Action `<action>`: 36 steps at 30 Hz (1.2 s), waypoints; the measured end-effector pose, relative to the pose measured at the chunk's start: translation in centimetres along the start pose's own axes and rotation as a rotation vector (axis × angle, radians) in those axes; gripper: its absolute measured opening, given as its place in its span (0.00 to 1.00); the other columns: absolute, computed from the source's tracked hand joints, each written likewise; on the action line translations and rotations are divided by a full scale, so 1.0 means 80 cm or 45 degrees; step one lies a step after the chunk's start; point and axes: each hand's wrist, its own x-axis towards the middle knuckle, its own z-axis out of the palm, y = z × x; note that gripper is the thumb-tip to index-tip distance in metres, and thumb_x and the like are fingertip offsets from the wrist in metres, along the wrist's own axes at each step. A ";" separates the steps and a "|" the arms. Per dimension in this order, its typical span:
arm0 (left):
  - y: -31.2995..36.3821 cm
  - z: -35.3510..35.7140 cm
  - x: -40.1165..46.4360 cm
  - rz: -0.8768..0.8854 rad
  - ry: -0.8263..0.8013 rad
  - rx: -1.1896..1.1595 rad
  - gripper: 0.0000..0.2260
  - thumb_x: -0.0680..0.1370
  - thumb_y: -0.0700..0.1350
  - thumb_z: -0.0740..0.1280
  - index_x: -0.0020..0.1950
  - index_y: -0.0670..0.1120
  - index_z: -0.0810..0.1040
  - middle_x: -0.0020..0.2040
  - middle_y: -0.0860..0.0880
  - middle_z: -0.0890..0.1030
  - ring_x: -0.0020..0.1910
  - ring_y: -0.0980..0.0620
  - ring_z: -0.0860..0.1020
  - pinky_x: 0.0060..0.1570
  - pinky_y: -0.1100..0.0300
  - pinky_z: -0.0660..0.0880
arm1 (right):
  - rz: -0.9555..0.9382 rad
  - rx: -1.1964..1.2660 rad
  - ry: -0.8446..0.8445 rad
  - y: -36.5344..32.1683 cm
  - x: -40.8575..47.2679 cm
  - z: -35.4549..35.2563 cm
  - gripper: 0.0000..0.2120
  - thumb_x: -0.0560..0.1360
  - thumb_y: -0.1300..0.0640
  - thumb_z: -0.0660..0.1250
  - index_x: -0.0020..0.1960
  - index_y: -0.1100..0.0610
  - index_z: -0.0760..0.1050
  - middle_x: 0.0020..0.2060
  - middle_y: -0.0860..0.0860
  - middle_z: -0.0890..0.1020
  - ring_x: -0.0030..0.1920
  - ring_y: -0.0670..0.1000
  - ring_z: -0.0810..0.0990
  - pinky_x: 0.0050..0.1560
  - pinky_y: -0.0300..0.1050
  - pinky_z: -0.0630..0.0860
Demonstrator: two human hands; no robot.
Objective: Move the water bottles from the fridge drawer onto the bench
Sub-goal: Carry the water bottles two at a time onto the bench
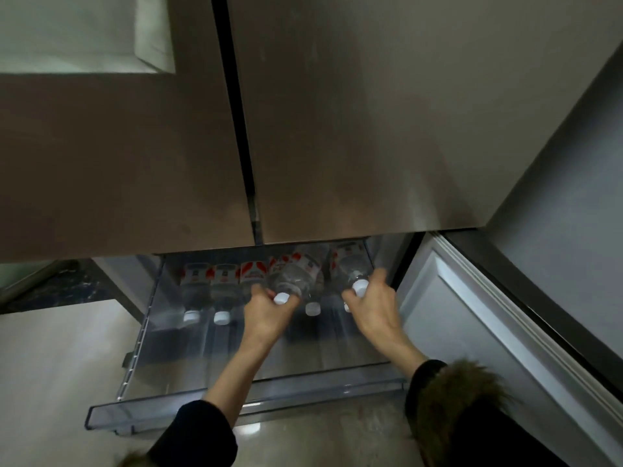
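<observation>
A clear plastic fridge drawer [168,417] is pulled out below the fridge's steel doors. Several water bottles with red-and-white labels and white caps lie in it, caps toward me. My left hand [268,315] is closed around the neck of one bottle [293,276], which is tilted up off the row. My right hand [374,311] grips the neck of another bottle [350,267] at the drawer's right side. Two bottles [199,288] lie flat at the left, and one more cap [313,309] shows between my hands.
The two closed fridge doors [337,129] hang over the back of the drawer. An open lower door [505,332] stands at the right. A pale floor [50,365] lies to the left, with a dark patterned surface [60,284] beyond. The bench is out of view.
</observation>
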 end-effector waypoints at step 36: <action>-0.008 -0.089 -0.048 0.568 -0.096 0.469 0.16 0.74 0.54 0.68 0.58 0.49 0.72 0.48 0.51 0.75 0.42 0.57 0.74 0.41 0.66 0.71 | -0.374 0.027 -0.193 -0.032 -0.047 0.000 0.17 0.70 0.42 0.69 0.46 0.52 0.69 0.36 0.45 0.75 0.38 0.46 0.75 0.32 0.38 0.70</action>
